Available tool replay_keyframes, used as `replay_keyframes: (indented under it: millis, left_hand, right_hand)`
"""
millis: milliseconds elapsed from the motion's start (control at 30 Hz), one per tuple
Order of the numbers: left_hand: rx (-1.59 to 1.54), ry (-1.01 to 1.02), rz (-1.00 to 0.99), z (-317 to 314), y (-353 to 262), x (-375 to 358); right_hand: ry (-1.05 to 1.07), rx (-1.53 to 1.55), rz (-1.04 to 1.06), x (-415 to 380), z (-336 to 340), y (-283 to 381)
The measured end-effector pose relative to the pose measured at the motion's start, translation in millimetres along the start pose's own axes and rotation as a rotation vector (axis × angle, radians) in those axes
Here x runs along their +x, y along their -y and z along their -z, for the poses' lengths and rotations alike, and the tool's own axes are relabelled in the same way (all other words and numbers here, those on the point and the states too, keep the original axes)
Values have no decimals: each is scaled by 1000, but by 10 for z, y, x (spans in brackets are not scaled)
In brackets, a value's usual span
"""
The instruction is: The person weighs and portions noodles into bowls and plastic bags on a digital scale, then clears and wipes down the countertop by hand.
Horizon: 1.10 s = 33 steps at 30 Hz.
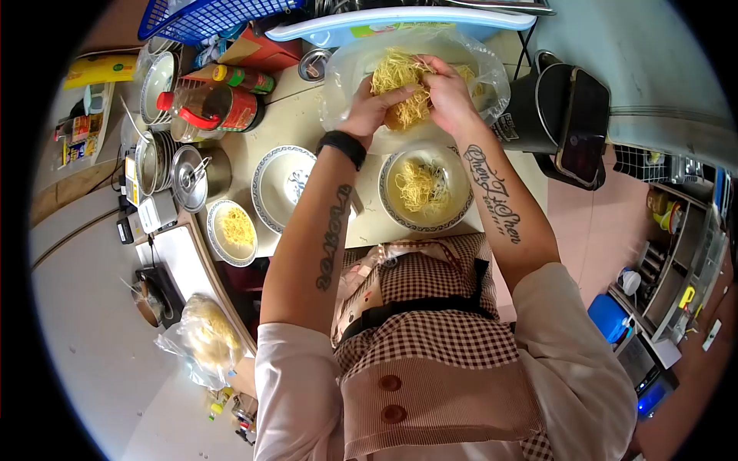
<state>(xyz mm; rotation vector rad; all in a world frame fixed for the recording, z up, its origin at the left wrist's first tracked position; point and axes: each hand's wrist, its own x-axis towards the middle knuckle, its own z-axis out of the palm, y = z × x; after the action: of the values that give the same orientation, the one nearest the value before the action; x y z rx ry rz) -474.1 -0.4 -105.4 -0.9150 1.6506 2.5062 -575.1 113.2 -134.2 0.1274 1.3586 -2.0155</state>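
Observation:
Both hands hold a large clump of thin yellow noodles above an open clear plastic bag. My left hand grips the clump from the left, its thumb across the front. On the right side, my right hand has its fingers in the strands. More noodles show inside the bag at the right. Just below the bag, a patterned bowl contains a smaller heap of noodles. Left of it stands another patterned bowl with no noodles visible. A smaller bowl farther left has noodles in it.
Sauce bottles, a lidded metal pot and stacked dishes stand at the left. Behind the bag are a blue basket and a light blue tub. A black bin-like container with a phone is at the right.

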Motion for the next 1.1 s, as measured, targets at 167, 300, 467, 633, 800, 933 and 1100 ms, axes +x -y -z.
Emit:
replay_keyframes:
  millis: [167, 300, 467, 633, 800, 933, 1100]
  left_hand:
    - [-53, -142, 65, 170, -67, 57]
    - [-139, -335, 32, 283, -56, 21]
    - [-363, -495, -155, 427, 25, 75]
    - [-426, -483, -147, 480, -20, 105]
    - [215, -407, -352, 246, -129, -21]
    - [-323, -496, -350, 267, -225, -11]
    - [-75, -295, -195, 110, 71, -106]
  right_hand:
    - [-106, -306, 96, 42, 34, -70]
    - [-179, -465, 58, 111, 164, -124]
    - [-368, -405, 31, 311, 347, -422]
    - [-356, -682, -69, 228, 297, -301]
    - [271, -1521, 203, -176, 47, -97]
    - [232, -1546, 120, -165, 97, -2]
    - [199, -912, 0, -307, -19, 205]
